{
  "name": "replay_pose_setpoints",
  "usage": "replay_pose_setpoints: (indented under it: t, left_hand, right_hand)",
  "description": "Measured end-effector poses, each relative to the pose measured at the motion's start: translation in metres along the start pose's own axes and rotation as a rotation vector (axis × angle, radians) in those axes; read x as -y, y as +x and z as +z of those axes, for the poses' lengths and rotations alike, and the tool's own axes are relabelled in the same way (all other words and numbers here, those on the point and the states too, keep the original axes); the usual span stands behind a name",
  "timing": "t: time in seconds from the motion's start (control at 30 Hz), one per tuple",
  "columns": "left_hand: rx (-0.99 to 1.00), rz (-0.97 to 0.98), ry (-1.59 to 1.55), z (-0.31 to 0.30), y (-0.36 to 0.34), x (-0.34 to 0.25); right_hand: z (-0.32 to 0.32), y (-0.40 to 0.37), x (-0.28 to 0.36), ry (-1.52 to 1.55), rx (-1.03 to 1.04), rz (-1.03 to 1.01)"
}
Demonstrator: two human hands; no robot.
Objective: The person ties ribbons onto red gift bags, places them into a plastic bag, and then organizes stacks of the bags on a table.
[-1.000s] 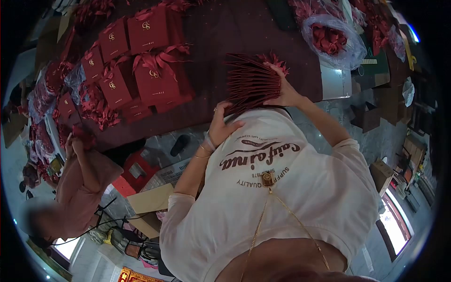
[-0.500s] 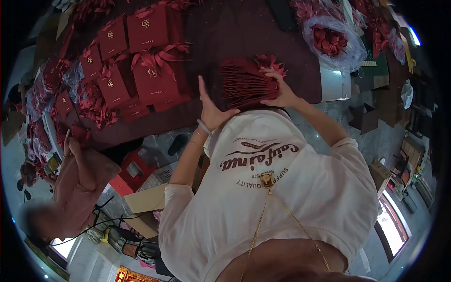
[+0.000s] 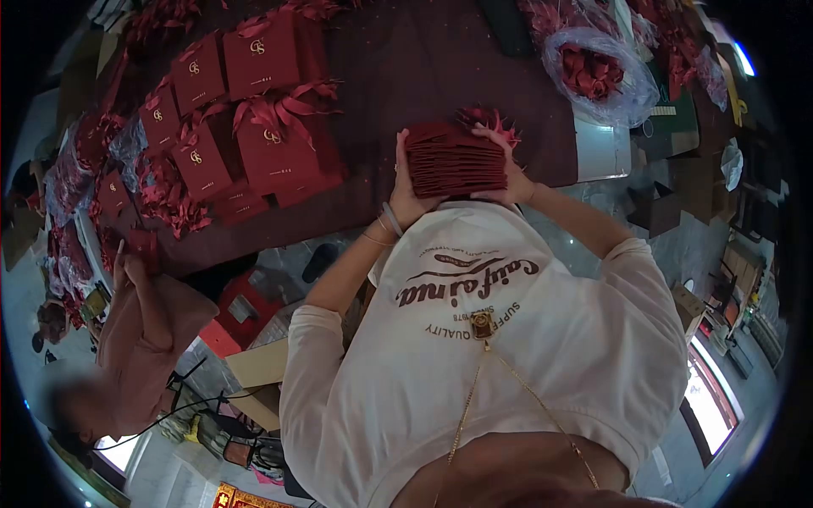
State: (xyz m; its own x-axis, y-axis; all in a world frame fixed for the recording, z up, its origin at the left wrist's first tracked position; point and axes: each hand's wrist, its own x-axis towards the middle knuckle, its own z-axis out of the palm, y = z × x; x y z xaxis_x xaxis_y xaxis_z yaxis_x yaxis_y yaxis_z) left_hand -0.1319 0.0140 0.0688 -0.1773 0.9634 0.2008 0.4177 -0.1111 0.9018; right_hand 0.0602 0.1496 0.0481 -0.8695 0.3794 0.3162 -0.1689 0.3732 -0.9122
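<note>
A stack of dark red paper bags [image 3: 457,162] stands at the table edge close to my body, its folded edges facing me. Pressed along its left side is my left hand [image 3: 410,182], with a band on the wrist. My right hand [image 3: 510,169] grips the opposite side, so the stack is squeezed between both palms. Red ribbons [image 3: 491,123] stick out at the stack's far right corner. Parts of my fingers are hidden behind the bags.
Piles of red gift bags [image 3: 269,63] with gold lettering stand on the dark tablecloth [image 3: 398,51] to the left. A clear plastic bag of red ribbons [image 3: 597,76] lies at the right. Another person [image 3: 148,322] works at the left.
My left hand has moved right from beside the stack and now presses its left side. The fanned bags are squared up and more compact.
</note>
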Motion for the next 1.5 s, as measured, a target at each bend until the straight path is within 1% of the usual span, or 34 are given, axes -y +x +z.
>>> replay_pose_setpoints:
  t: [0.03, 0.07, 0.13, 0.17, 0.2, 0.23, 0.27, 0.33, 0.37, 0.43, 0.5, 0.53, 0.57, 0.6, 0.63, 0.67, 0.7, 0.77, 0.8, 0.83, 0.9, 0.93, 0.97, 1.03, 1.07, 1.1, 1.17, 1.2, 1.3, 1.33, 1.37, 1.43, 1.47, 1.5]
  left_hand:
    - [0.104, 0.106, 0.169, 0.000, -0.001, 0.007]
    - [0.103, 0.109, 0.169, 0.004, -0.002, 0.012]
    - [-0.040, -0.209, -0.484, 0.012, -0.008, 0.017]
    - [-0.039, -0.204, -0.484, 0.014, -0.013, 0.018]
    - [-0.096, -0.132, -0.214, 0.015, -0.015, 0.020]
    - [-0.154, -0.064, 0.055, 0.016, -0.015, 0.021]
    - [-0.152, -0.066, 0.055, 0.012, -0.015, 0.026]
    - [0.003, -0.067, 0.265, 0.003, -0.009, 0.038]
    - [0.001, -0.071, 0.264, 0.003, -0.005, 0.040]
    - [-0.061, 0.055, 0.039, 0.000, 0.016, 0.038]
    - [-0.074, 0.042, -0.061, 0.001, 0.013, 0.030]
    - [-0.087, 0.019, -0.167, 0.004, 0.015, 0.029]
    - [-0.139, 0.126, -0.077, 0.008, 0.012, 0.035]
    - [-0.130, 0.117, -0.081, 0.019, -0.003, 0.048]
    - [-0.167, 0.019, -0.176, 0.032, -0.016, 0.066]
    - [-0.217, -0.056, -0.264, 0.037, -0.009, 0.079]
    - [-0.247, -0.017, -0.228, 0.036, -0.005, 0.075]
    - [-0.184, -0.110, -0.183, 0.015, -0.006, 0.041]
    - [-0.129, -0.186, -0.138, 0.003, 0.001, 0.025]
    - [-0.139, -0.172, -0.134, -0.003, 0.010, 0.016]
    - [-0.152, -0.331, -0.436, -0.012, 0.011, 0.001]
    - [-0.225, -0.483, -0.628, -0.011, 0.014, -0.002]
    - [-0.226, -0.489, -0.629, -0.010, 0.014, -0.001]
    - [-0.290, -0.841, -1.087, -0.009, 0.019, 0.008]
    - [-0.232, -1.030, -1.305, 0.001, 0.012, 0.041]
    - [-0.237, -1.025, -1.303, 0.012, 0.003, 0.066]
    - [-0.420, -1.310, -1.298, 0.034, -0.006, 0.093]
    - [-0.439, -1.301, -1.301, 0.041, -0.001, 0.080]
    - [-0.556, -1.331, -1.293, 0.037, 0.012, 0.029]
    - [-0.410, -1.281, -1.475, 0.032, 0.012, 0.021]
    - [-0.409, -1.278, -1.477, 0.040, 0.006, 0.030]
    - [-0.504, -1.156, -1.478, 0.069, -0.006, 0.055]
    - [-0.510, -1.155, -1.478, 0.075, -0.006, 0.052]
    - [-0.533, -1.138, -1.446, 0.079, -0.008, 0.048]
  right_hand:
    - [0.002, 0.002, 0.000, -0.047, -0.037, 0.057]
    - [0.002, 0.005, 0.000, -0.095, -0.077, 0.111]
    - [0.004, 0.004, 0.003, -0.029, -0.088, 0.137]
    - [0.003, 0.005, 0.003, 0.035, -0.100, 0.161]
    - [-0.001, 0.007, -0.003, 0.027, -0.099, 0.151]
    - [-0.002, 0.006, -0.013, -0.032, -0.126, 0.005]
    - [0.002, 0.000, -0.020, -0.083, -0.157, -0.130]
    - [0.011, -0.011, -0.028, -0.033, -0.184, -0.094]
    - [0.014, -0.016, -0.034, 0.004, -0.216, -0.052]
    - [0.010, -0.008, -0.030, 0.031, -0.244, -0.028]
    - [0.007, -0.004, -0.017, 0.067, -0.291, 0.047]
    - [0.005, -0.001, -0.019, 0.093, -0.271, -0.140]
    - [0.005, -0.004, -0.032, 0.091, -0.271, -0.139]
    - [0.009, -0.014, -0.049, 0.013, -0.224, -0.157]
    - [0.010, -0.019, -0.060, -0.066, -0.174, -0.184]
    - [0.007, -0.017, -0.058, 0.003, -0.155, -0.146]
    - [0.004, -0.008, -0.058, -0.004, -0.155, -0.165]
    - [0.011, -0.006, -0.040, -0.009, -0.211, -0.044]
    - [0.010, -0.002, -0.026, 0.241, -0.225, 0.112]
    - [0.002, 0.018, -0.012, 0.234, -0.219, 0.098]
    - [-0.007, 0.056, 0.027, 0.143, -0.120, 0.435]
    - [-0.015, 0.076, 0.032, 0.037, -0.089, 0.602]
    - [-0.023, 0.096, 0.034, -0.068, -0.057, 0.772]
    - [-0.033, 0.128, 0.049, -0.601, -0.087, 0.487]
    - [-0.037, 0.144, 0.051, -0.970, -0.300, -0.015]
    - [-0.039, 0.148, 0.062, -0.967, -0.301, -0.022]
    - [-0.035, 0.147, 0.087, -0.860, -0.301, 0.071]
    - [-0.024, 0.138, 0.095, -0.646, -0.252, 0.388]
    - [-0.013, 0.095, 0.071, -0.509, 0.264, 0.931]
    - [-0.008, 0.087, 0.066, -0.509, 0.413, 1.143]
    - [0.000, 0.078, 0.062, -0.512, 0.413, 1.142]
    - [0.015, 0.061, 0.048, 0.181, -0.224, 1.307]
    - [0.026, 0.052, 0.024, 0.181, -0.218, 1.306]
    - [0.038, 0.043, -0.008, 0.241, -0.410, 1.213]
